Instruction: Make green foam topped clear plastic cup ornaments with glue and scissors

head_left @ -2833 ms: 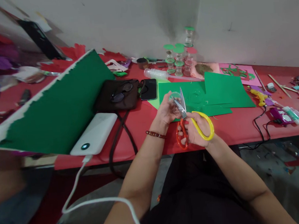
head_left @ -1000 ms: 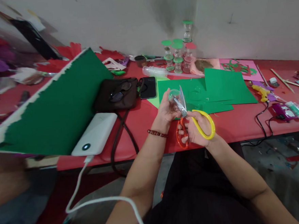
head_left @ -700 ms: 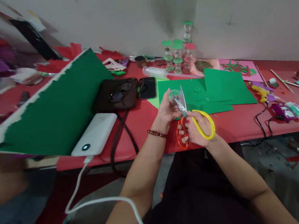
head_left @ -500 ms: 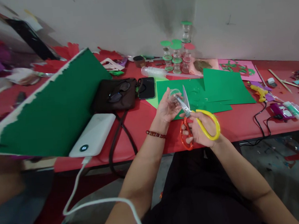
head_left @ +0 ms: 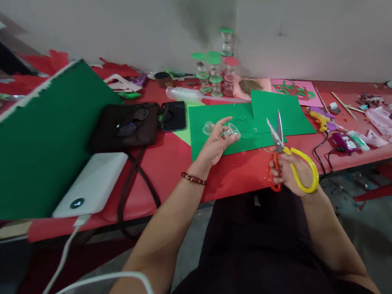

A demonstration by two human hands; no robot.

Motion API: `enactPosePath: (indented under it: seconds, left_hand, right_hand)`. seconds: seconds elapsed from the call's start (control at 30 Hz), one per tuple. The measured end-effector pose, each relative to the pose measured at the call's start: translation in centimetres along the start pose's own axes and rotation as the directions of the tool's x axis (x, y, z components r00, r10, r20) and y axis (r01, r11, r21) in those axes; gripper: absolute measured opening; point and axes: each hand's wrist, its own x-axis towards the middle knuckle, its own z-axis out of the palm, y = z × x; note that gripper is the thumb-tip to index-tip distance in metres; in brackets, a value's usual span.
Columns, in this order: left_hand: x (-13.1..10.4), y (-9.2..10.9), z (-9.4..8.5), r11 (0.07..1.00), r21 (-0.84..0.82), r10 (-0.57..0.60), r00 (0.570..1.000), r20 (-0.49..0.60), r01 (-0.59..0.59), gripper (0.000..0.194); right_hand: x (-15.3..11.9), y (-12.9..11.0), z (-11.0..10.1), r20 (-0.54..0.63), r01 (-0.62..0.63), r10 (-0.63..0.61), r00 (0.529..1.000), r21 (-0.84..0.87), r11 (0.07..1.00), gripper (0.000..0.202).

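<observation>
My left hand [head_left: 216,144] holds a small clear plastic cup [head_left: 233,131] between thumb and fingers, tilted above the green sheet [head_left: 200,144]. Another clear round piece [head_left: 208,127] lies on that sheet beside my fingers, and a faint clear ring [head_left: 240,125] rests behind the cup. To the right, my right hand [head_left: 293,173] grips scissors [head_left: 277,137] with one yellow and one red handle loop. The scissor blades point up and stand apart, with nothing between them. A thin clear strip [head_left: 266,149] shows near the scissors.
Stacked clear cups [head_left: 215,69] with green and red discs stand by the wall. To the left are a phone [head_left: 174,116], a dark brown bag [head_left: 102,126], a white power bank [head_left: 94,178] and a green board [head_left: 48,144]. A yellow glue gun [head_left: 320,119] lies right.
The scissors have moved away from the cup to the right in my right hand. My left hand has turned, still with a clear cup. The view has shifted right.
</observation>
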Motion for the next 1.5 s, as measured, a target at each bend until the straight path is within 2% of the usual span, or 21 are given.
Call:
enactPosePath:
  seconds: [0.07,0.17,0.33,0.5,0.57,0.63,0.73,0.8,0.83,0.93,0.97,1.03,1.17,1.3,1.37,1.43,1.47,1.5]
  left_hand:
    - [0.1,-0.4,0.1,0.995,0.101,0.008,1.0,0.021,-0.01,0.05]
    - [0.5,-0.9,-0.1,0.948,0.313,0.064,0.998,0.018,-0.066,0.041]
    - [1.0,-2.1,-1.0,0.794,0.586,0.193,0.981,0.012,-0.163,0.035]
    - [1.2,-3.0,-2.0,0.594,0.773,0.228,0.968,0.104,-0.223,0.031]
    - [1.4,-3.1,-2.4,0.531,0.811,0.229,0.963,0.142,-0.246,0.036]
    - [1.6,-3.0,-2.9,0.427,0.852,0.279,0.94,0.196,-0.305,0.043]
    - [1.0,-2.1,-2.8,0.252,0.884,0.451,0.856,0.253,-0.394,0.054]
    - [-0.2,-1.3,-1.8,0.111,0.888,0.544,0.775,0.322,-0.446,0.051]
    - [-1.1,-1.0,-1.0,0.025,0.872,0.574,0.721,0.387,-0.488,0.048]
    - [-4.2,-0.7,2.1,-0.224,0.768,0.567,0.561,0.603,-0.6,0.041]
    - [-5.1,-0.8,3.2,-0.282,0.735,0.553,0.522,0.65,-0.617,0.044]
    - [-6.6,-1.1,5.0,-0.366,0.681,0.504,0.48,0.718,-0.634,0.047]
    - [-7.1,-1.8,6.5,-0.417,0.598,0.405,0.449,0.796,-0.684,0.044]
    - [-6.2,-2.0,6.7,-0.379,0.584,0.361,0.467,0.807,-0.718,0.034]
    - [-5.9,-2.2,6.8,-0.343,0.602,0.393,0.472,0.789,-0.721,0.032]
    - [-5.7,-2.2,7.0,-0.317,0.649,0.467,0.481,0.742,-0.692,0.031]
    - [-5.7,-2.2,7.1,-0.31,0.678,0.506,0.489,0.711,-0.666,0.029]
    - [-5.6,-2.2,7.2,-0.304,0.705,0.537,0.496,0.683,-0.641,0.028]
  right_hand:
    - [0.2,0.3,-0.2,-0.017,-0.003,0.003,1.0,0.016,1.0,0.05]
    - [0.7,0.7,-0.3,-0.026,0.005,-0.004,1.0,0.049,0.999,0.049]
    - [1.1,1.1,-0.3,-0.029,0.042,-0.039,0.999,0.116,0.992,0.044]
    - [1.2,1.2,-0.4,-0.105,0.188,-0.178,0.978,0.1,0.977,0.04]
    - [1.2,1.1,-0.5,-0.084,0.188,-0.182,0.98,0.083,0.979,0.043]
    - [1.2,1.0,-0.6,-0.042,0.175,-0.173,0.984,0.06,0.983,0.046]
    - [1.0,1.1,-0.5,0.007,0.191,-0.191,0.982,0.007,0.982,0.043]
    - [0.8,1.3,-0.3,0.029,0.218,-0.217,0.976,-0.044,0.975,0.041]
    - [0.7,1.3,-0.2,0.037,0.232,-0.23,0.973,-0.072,0.97,0.042]
    - [0.3,1.6,0.3,0.041,0.247,-0.244,0.969,-0.139,0.959,0.043]
    - [0.2,1.7,0.5,0.043,0.242,-0.238,0.97,-0.153,0.958,0.044]
    - [-0.2,1.9,1.0,0.063,0.223,-0.215,0.975,-0.177,0.959,0.049]
    - [-1.2,1.8,1.8,0.145,0.205,-0.174,0.974,-0.236,0.95,0.052]
    - [-2.1,0.9,1.9,0.23,0.182,-0.115,0.966,-0.298,0.937,0.051]
    - [-2.4,0.6,1.6,0.228,0.162,-0.095,0.969,-0.294,0.942,0.055]
    - [-2.3,0.7,1.2,0.2,0.218,-0.167,0.965,-0.265,0.939,0.052]
    - [-2.2,0.8,0.9,0.176,0.305,-0.265,0.948,-0.26,0.916,0.047]
    - [-2.0,1.0,0.7,0.145,0.43,-0.405,0.903,-0.276,0.86,0.041]
